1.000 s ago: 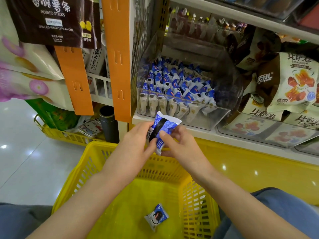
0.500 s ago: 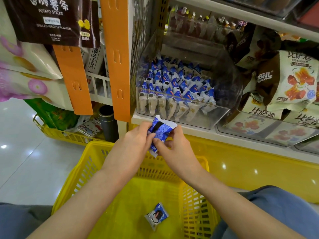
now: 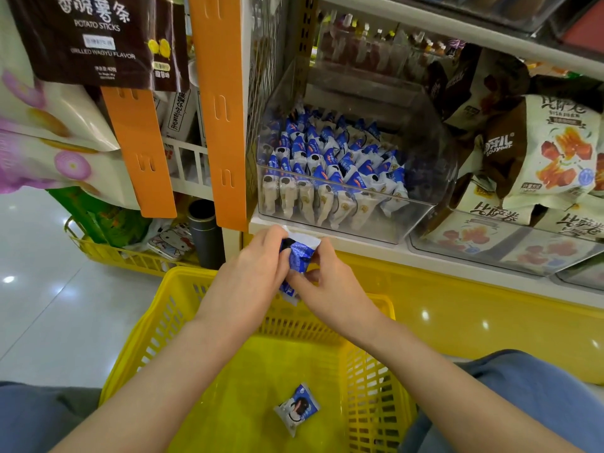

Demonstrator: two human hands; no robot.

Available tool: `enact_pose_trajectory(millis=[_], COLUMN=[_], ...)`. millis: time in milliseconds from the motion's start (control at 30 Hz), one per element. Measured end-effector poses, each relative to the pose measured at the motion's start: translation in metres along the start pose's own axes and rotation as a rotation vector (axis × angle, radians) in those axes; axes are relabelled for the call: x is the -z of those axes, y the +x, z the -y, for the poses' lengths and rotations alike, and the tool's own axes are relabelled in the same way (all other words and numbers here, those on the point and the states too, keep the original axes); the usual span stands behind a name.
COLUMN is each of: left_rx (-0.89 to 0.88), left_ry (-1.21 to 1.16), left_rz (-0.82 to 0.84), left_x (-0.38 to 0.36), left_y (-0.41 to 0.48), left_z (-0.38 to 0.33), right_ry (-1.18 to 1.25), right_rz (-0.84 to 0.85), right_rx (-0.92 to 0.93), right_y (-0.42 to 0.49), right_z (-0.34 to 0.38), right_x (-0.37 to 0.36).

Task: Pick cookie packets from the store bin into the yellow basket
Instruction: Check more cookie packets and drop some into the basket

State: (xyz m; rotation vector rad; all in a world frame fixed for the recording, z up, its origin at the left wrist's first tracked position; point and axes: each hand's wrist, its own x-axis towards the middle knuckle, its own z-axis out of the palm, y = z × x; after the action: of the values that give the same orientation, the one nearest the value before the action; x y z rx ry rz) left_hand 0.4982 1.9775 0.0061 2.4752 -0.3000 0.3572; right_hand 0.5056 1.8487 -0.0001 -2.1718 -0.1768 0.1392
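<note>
Both hands pinch one cookie packet (image 3: 299,255). The left hand (image 3: 248,273) grips its left edge and the right hand (image 3: 330,289) its right edge, with the fingers (image 3: 322,251) curled narrowly round the wrapper. The packet lies between the fingertips, above the far rim of the yellow basket (image 3: 157,325) and below the store bin (image 3: 425,204), probably so that releasing it drops it near the second packet (image 3: 296,408) on the basket floor. One second ago the wrapper was spread flat; now it is bunched.

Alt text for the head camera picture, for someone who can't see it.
The left hand and right hand grip a crumpled blue-and-white cookie packet above the rim of a yellow plastic mesh basket holding one similar packet. Beyond, a clear plastic store bin holds rows of such packets.
</note>
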Motion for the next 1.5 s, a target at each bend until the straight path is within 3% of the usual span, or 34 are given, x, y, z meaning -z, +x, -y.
enact_pose_trajectory(millis=[167, 367, 567, 700, 833, 1000, 1167, 1333, 1400, 1500], left_rx=[-0.043, -0.021, 0.279, 0.568, 0.646, 0.501, 0.531, 0.420, 0.435, 0.604], left_ry=[0.011, -0.101, -0.449, -0.883, -1.183, -0.939, -0.968, -0.913, -0.917, -1.093], left_rz=[0.005, -0.032, -0.110, 0.032, 0.240, 0.258, 0.184, 0.078, 0.066, 0.114], left_x=[0.002, -0.001, -0.005, -0.005, 0.000, 0.005, 0.006, 0.003, 0.002, 0.007], left_y=[0.002, 0.003, 0.015, 0.015, 0.016, 0.013, 0.015, 0.018, 0.020, 0.024], left_z=[-0.002, 0.003, 0.011, 0.004, -0.002, -0.002, -0.005, 0.000, 0.000, 0.000], right_ry=[0.349, 0.359, 0.430, 0.354, 0.324, 0.289, 0.254, 0.283, 0.307, 0.331], right_rz=[0.058, 0.028, 0.105, 0.094, 0.019, -0.062, -0.039, -0.005, -0.005, -0.017], right_rx=[-0.156, -0.127, -0.062, -0.097, -0.164, -0.141, -0.069, -0.033, -0.035, -0.035], right_y=[-0.001, -0.001, 0.000, 0.001, 0.003, 0.007, 0.006, 0.004, 0.003, 0.001], right_z=[0.006, 0.008, 0.012, 0.011, 0.009, 0.008, 0.009, 0.013, 0.014, 0.017], right_x=[0.001, 0.003, 0.005, 0.007, 0.010, 0.017, 0.018, 0.021, 0.024, 0.026])
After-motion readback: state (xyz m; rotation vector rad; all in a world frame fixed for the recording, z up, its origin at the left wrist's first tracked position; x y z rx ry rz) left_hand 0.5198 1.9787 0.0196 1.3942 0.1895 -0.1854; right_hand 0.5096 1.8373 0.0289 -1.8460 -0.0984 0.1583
